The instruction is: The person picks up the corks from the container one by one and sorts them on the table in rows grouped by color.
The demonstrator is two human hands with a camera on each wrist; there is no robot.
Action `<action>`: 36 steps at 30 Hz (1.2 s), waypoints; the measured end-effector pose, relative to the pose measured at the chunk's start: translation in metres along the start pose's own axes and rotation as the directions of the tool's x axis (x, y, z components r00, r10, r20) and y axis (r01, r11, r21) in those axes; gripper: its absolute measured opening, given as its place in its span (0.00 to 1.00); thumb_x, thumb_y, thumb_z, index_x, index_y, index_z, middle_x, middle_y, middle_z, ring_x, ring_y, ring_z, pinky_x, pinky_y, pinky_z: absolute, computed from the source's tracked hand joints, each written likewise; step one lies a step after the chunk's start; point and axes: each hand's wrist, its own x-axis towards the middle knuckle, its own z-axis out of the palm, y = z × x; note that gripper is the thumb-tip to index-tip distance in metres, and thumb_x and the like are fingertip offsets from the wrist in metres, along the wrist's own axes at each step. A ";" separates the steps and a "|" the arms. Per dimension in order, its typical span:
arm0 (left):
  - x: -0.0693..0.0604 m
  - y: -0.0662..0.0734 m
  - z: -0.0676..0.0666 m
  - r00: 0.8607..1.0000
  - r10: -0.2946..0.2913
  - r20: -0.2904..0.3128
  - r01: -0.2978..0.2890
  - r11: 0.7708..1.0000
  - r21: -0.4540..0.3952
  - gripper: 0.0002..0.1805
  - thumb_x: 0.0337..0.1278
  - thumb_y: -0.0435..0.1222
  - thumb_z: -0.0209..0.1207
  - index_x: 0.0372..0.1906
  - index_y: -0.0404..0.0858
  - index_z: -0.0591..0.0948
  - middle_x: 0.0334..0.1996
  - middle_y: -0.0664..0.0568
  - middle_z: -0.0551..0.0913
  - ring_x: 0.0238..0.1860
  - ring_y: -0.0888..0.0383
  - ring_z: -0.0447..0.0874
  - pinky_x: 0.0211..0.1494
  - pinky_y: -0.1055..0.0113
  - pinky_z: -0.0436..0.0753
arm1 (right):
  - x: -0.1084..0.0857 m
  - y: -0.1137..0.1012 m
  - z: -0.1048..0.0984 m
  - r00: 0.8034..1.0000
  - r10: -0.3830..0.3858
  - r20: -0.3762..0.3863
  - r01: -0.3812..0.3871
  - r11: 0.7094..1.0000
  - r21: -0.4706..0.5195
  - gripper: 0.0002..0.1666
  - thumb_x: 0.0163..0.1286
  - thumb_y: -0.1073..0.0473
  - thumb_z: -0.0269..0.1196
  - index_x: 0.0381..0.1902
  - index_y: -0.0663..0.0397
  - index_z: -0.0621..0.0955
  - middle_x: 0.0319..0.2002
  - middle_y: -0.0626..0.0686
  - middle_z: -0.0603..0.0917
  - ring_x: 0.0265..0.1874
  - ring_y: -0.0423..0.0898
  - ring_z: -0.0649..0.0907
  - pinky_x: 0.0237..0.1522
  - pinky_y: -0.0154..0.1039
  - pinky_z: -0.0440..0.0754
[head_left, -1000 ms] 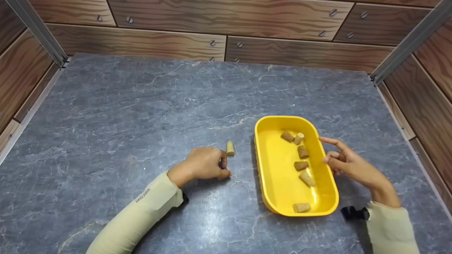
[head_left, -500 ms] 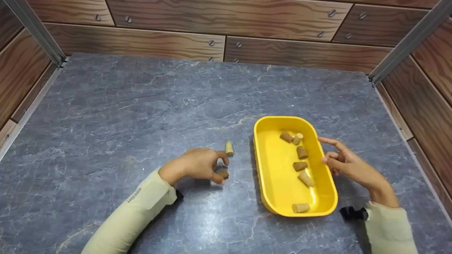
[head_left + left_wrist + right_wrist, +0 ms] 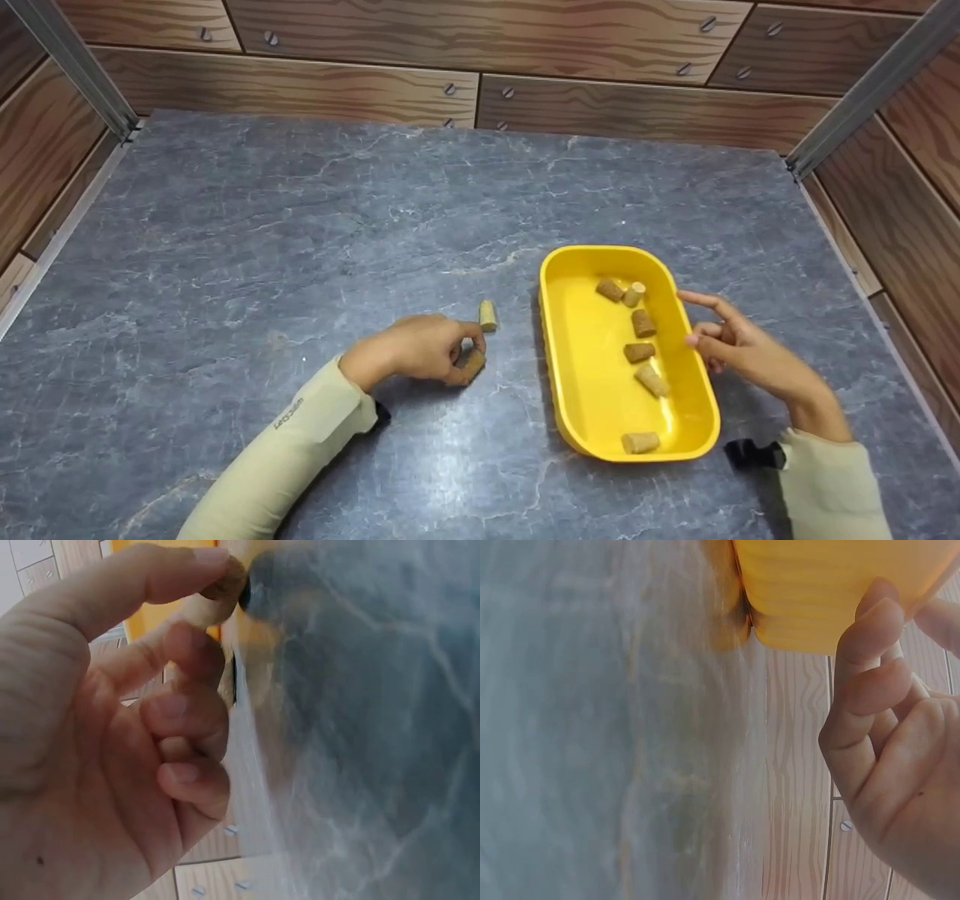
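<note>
In the head view, my left hand pinches a brown cork between thumb and index finger, low over the table. The left wrist view shows this cork at the fingertips, the other fingers loosely curled. Just beyond that hand a pale cork lies on the table, apart from it. My right hand holds the right side of a yellow tub, thumb on the rim and index finger against the outside. Inside the tub lie several corks, including a brown cork and a pale cork.
The grey marbled tabletop spreads around the tub and both hands. Wood-patterned walls close off the back and sides, with metal posts at the rear corners.
My left hand drew back slightly to the left and its fingers parted over the brown cork, then closed on it. The right hand and tub stayed in place.
</note>
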 end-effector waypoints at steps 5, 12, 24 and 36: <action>0.002 0.007 0.004 0.997 0.013 -0.073 -0.010 0.999 0.039 0.23 0.48 0.46 0.69 0.50 0.46 0.78 0.21 0.59 0.75 0.22 0.63 0.70 0.28 0.65 0.70 | 0.001 -0.003 0.000 1.000 -0.002 -0.003 0.002 1.000 -0.009 0.33 0.75 0.65 0.51 0.73 0.50 0.55 0.28 0.43 0.80 0.21 0.41 0.73 0.25 0.38 0.73; 0.005 0.016 0.010 0.994 0.004 -0.108 0.009 0.993 0.117 0.21 0.45 0.53 0.70 0.41 0.49 0.78 0.21 0.60 0.74 0.25 0.61 0.71 0.29 0.61 0.71 | 0.003 -0.002 0.000 1.000 0.010 0.001 -0.010 1.000 -0.005 0.33 0.75 0.65 0.51 0.73 0.50 0.54 0.28 0.43 0.80 0.20 0.44 0.71 0.25 0.40 0.72; 0.005 0.018 0.015 0.995 -0.003 -0.098 0.018 0.987 0.159 0.23 0.41 0.55 0.72 0.39 0.49 0.79 0.22 0.60 0.75 0.24 0.61 0.71 0.29 0.61 0.71 | 0.003 -0.002 0.002 1.000 0.030 0.003 -0.030 1.000 -0.004 0.33 0.75 0.63 0.51 0.73 0.50 0.54 0.29 0.43 0.80 0.21 0.42 0.72 0.25 0.40 0.72; 0.002 0.043 -0.005 0.982 0.089 -0.169 -0.068 0.990 0.126 0.27 0.47 0.59 0.66 0.48 0.48 0.79 0.22 0.59 0.79 0.26 0.62 0.75 0.31 0.63 0.75 | 0.000 0.001 0.001 1.000 0.030 -0.004 -0.030 1.000 0.005 0.32 0.75 0.63 0.51 0.73 0.48 0.54 0.29 0.43 0.80 0.21 0.41 0.72 0.25 0.39 0.72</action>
